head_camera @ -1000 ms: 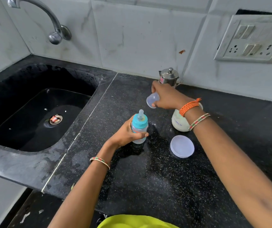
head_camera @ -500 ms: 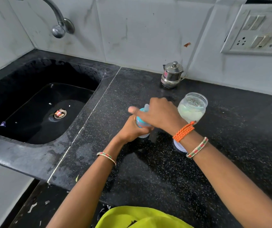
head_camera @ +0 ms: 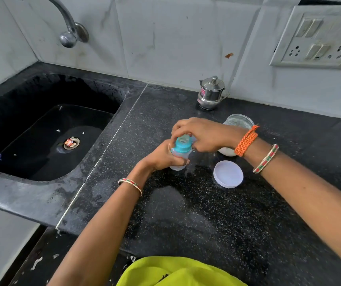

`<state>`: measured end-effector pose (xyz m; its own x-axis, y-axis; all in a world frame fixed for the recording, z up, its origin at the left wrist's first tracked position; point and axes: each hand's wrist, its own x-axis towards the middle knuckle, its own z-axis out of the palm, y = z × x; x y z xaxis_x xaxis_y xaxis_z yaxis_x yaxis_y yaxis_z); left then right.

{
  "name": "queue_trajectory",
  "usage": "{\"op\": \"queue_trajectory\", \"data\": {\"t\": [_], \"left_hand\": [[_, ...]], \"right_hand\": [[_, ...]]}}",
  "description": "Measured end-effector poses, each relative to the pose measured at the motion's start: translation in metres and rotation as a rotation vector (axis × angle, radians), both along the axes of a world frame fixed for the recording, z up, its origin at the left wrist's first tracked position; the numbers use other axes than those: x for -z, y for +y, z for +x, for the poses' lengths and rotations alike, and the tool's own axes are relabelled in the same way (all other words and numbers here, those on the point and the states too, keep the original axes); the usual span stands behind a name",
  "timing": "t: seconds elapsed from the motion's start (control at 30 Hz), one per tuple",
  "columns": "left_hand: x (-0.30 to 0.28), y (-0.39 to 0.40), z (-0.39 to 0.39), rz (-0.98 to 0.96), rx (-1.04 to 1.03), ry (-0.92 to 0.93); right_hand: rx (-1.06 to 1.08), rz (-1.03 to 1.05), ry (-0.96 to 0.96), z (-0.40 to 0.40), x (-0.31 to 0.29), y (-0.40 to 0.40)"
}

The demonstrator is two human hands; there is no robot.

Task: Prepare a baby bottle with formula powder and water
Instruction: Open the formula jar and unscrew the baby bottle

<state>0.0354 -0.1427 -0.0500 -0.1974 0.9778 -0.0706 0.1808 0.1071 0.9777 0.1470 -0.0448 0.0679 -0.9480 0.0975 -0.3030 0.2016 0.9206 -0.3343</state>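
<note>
Fingers (head_camera: 183,129) of right hand (head_camera: 201,135) now capping bottle (head_camera: 178,153).

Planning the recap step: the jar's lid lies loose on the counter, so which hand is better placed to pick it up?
Probably the right hand. The lid lies just below its wrist, beside the open jar. The left hand grips the bottle, steadying it on the side away from the lid.

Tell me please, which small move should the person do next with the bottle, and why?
Probably press the clear cap fully down over the teal collar. The right hand holds it at the top of the baby bottle, apparently not yet seated, and the left hand grips the bottle body to steady it. The jar stays open, its lid on the counter.
</note>
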Motion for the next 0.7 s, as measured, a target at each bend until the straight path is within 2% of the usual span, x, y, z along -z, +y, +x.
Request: {"op": "queue_trajectory", "data": {"t": [0.1,0.2,0.27,0.5,0.6,0.7], "left_hand": [[0.001,0.003,0.004,0.020,-0.031,-0.016],[0.002,-0.002,0.006,0.043,-0.041,-0.020],[0.004,-0.003,0.006,0.028,-0.049,-0.032],[0.012,0.001,0.000,0.004,-0.041,-0.028],[0.010,0.001,-0.001,-0.001,-0.022,-0.001],[0.008,0.001,-0.004,0.006,-0.013,0.021]], "right_hand": [[0.067,-0.014,0.030,0.000,-0.003,-0.010],[0.257,0.235,0.037,-0.001,0.002,-0.022],[0.296,0.292,0.046,-0.004,0.006,-0.027],[0.258,0.112,0.098,-0.006,0.004,-0.021],[0.164,0.054,0.143,-0.008,0.000,-0.020],[0.101,0.039,0.069,-0.010,-0.005,-0.020]]}}
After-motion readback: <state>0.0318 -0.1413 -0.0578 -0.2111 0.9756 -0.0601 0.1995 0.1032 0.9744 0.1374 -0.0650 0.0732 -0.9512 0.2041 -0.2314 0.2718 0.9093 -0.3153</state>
